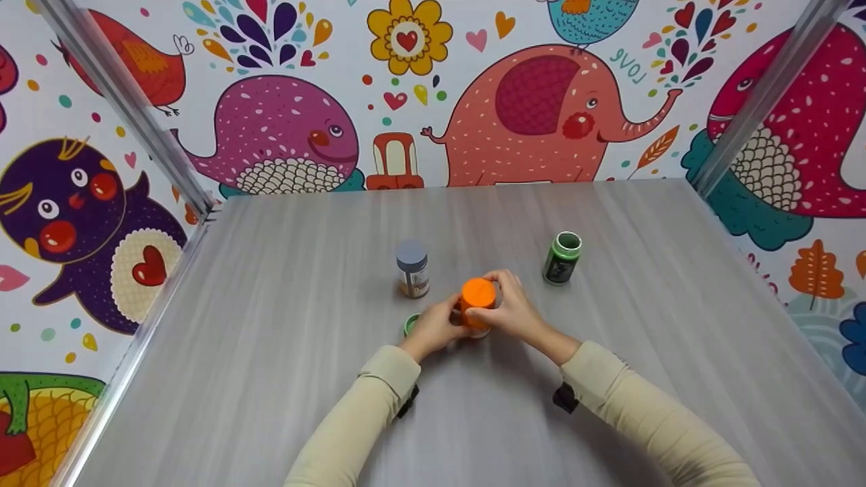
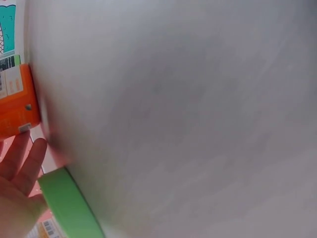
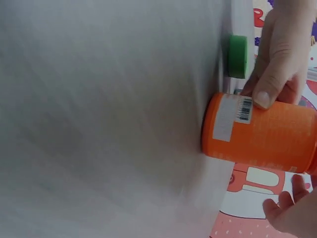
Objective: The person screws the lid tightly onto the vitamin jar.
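An orange bottle [image 1: 476, 319] is held upright btwn the two hands, its orange cap [image 1: 478, 292] facing up. By the L hand [image 1: 433, 331] the lower body is gripped from the side, w/ thumb on the near side and fingers round the other, so the hand is closed only as far as the bottle's width. By the R hand [image 1: 515, 314] the top is held at the cap, thumb and forefinger curved round it; the other fingers are seen partly spread in the R wrist view. Whether the base is touching the table [image 1: 298, 284] can't be told.

A green lid [image 1: 411, 325] is seen just L of the L hand, partly hidden by it. A grey-capped bottle [image 1: 413, 269] is stood just beyond the L hand; a green jar [image 1: 562, 258], mouth up, is placed beyond & to the R of the R hand.
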### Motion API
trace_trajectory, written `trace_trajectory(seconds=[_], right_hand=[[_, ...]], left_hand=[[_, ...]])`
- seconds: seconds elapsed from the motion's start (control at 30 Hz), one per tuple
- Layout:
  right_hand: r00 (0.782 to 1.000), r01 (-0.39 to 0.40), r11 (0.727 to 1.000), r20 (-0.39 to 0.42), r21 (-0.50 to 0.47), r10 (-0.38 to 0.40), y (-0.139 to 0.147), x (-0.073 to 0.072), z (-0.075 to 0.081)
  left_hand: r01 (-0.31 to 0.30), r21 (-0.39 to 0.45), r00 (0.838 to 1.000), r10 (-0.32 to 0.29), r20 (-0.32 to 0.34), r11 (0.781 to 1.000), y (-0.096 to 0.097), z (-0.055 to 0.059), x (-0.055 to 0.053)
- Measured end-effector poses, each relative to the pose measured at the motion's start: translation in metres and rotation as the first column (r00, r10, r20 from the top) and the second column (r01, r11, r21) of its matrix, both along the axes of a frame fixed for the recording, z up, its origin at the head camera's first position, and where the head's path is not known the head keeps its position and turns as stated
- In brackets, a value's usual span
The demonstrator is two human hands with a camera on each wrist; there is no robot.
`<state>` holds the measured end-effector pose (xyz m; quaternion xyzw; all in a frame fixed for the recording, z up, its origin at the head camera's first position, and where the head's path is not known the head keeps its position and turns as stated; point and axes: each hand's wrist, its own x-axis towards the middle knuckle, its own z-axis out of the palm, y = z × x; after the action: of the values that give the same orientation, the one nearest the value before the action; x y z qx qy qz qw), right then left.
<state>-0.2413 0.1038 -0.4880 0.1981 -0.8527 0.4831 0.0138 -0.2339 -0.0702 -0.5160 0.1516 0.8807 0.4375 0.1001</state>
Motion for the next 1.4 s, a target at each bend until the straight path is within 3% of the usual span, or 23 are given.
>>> trace_trajectory(seconds=[0.13,0.27,0.43,0.53,0.67,0.83,0.93,1.23,1.33,1.4], right_hand=[[0.989,-0.142,0.990,0.027,-0.024,0.143,0.008,-0.002,0.004],[0.955,-0.297,0.954,0.002,-0.046,0.297,0.016,-0.005,0.010],[0.931,-0.364,0.930,-0.003,-0.040,0.364,0.016,0.001,0.030],[0.935,-0.353,0.935,0.011,-0.029,0.353,0.016,0.000,0.029],[0.948,-0.319,0.948,-0.026,-0.005,0.319,0.016,-0.009,0.010],[0.952,-0.287,0.958,-0.101,0.025,0.288,0.012,-0.009,0.006],[0.961,-0.254,0.967,-0.108,0.035,0.256,0.009,-0.008,0.005],[0.997,-0.071,0.997,-0.017,0.006,0.072,0.000,-0.003,0.006],[0.994,-0.108,0.993,0.017,0.039,0.107,0.002,-0.004,0.010],[0.983,-0.181,0.982,0.038,0.062,0.179,0.006,-0.006,0.014]], left_hand=[[0.006,0.008,1.000,-0.006,-0.009,1.000,0.000,0.000,0.000],[0.010,-0.006,1.000,-0.010,-0.006,1.000,0.000,0.001,-0.001],[0.010,-0.019,1.000,-0.011,-0.002,1.000,-0.001,0.001,-0.001],[0.011,-0.016,1.000,-0.011,-0.003,1.000,-0.001,0.000,-0.001],[0.014,-0.011,1.000,-0.014,-0.008,1.000,0.000,0.000,0.000],[0.012,-0.006,1.000,-0.012,-0.013,1.000,-0.001,0.001,0.000],[0.009,-0.004,1.000,-0.009,-0.005,1.000,-0.001,0.001,0.001],[0.004,-0.013,1.000,-0.004,0.018,1.000,0.000,0.002,0.001],[-0.001,-0.017,1.000,0.002,0.019,1.000,0.000,0.002,0.001],[0.001,-0.007,1.000,-0.001,0.012,1.000,0.000,0.001,0.001]])
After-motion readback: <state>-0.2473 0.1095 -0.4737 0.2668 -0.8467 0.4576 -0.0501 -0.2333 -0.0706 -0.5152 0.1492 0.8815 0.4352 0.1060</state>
